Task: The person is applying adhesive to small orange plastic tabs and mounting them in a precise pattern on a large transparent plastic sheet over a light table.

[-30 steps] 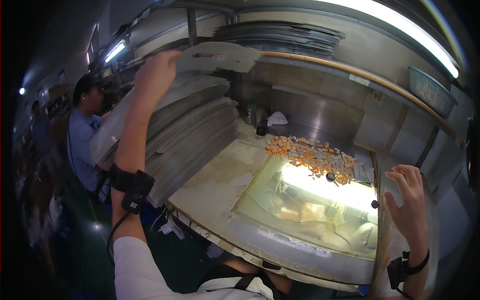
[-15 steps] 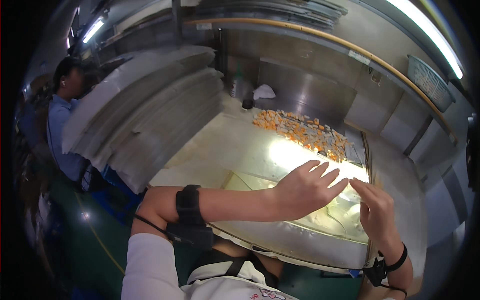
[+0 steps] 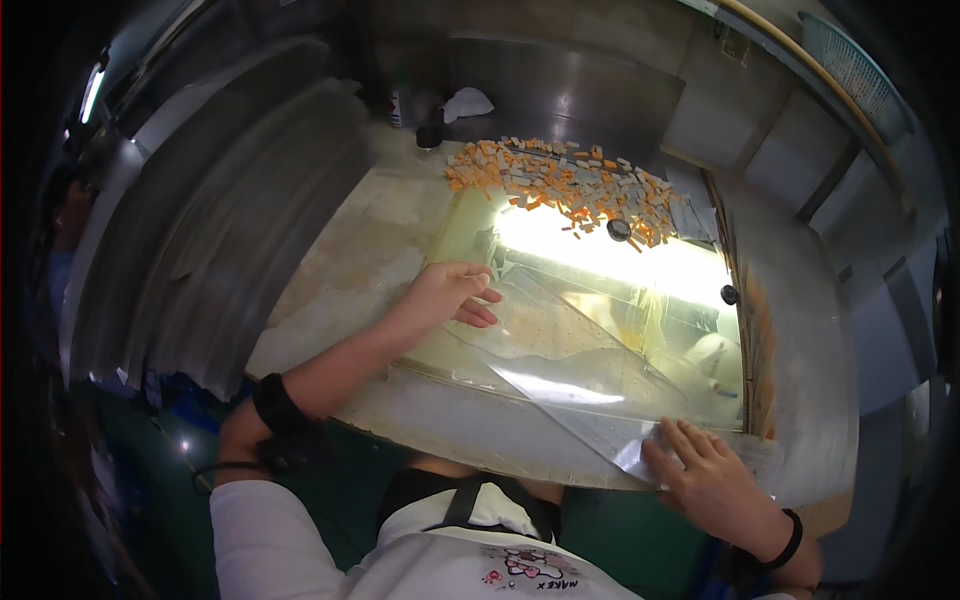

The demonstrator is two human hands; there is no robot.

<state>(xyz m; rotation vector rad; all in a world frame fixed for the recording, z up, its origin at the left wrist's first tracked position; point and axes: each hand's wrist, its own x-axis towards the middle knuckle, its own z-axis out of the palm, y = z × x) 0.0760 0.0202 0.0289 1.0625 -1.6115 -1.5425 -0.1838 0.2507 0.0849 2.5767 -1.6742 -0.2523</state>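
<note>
A clear plastic sheet (image 3: 575, 340) stretches slantwise over the lit glass panel (image 3: 700, 345) in the worktop, its surface glossy with reflections. My left hand (image 3: 450, 298) is at the sheet's far left end, thumb and forefinger pinched together at its edge and the other fingers loosely curled. Near the front edge, my right hand (image 3: 700, 470) grips the sheet's near right corner, fingers bent over it. The right thumb is hidden. Beyond the hands, many small orange and whitish pieces (image 3: 560, 185) lie scattered behind the bright strip of light.
A tall stack of large sheets (image 3: 210, 220) rises at the left. Behind the pieces are a dark round container (image 3: 428, 137), a bottle (image 3: 396, 108) and a white crumpled cloth (image 3: 467, 104). Two dark round knobs (image 3: 619, 230) sit on the panel. A pale basket (image 3: 855, 75) rests high at right.
My hands have gone from close together over the panel to far apart, the left leftward, the right toward me. The clear sheet now shows stretched between them. The view has shifted.
</note>
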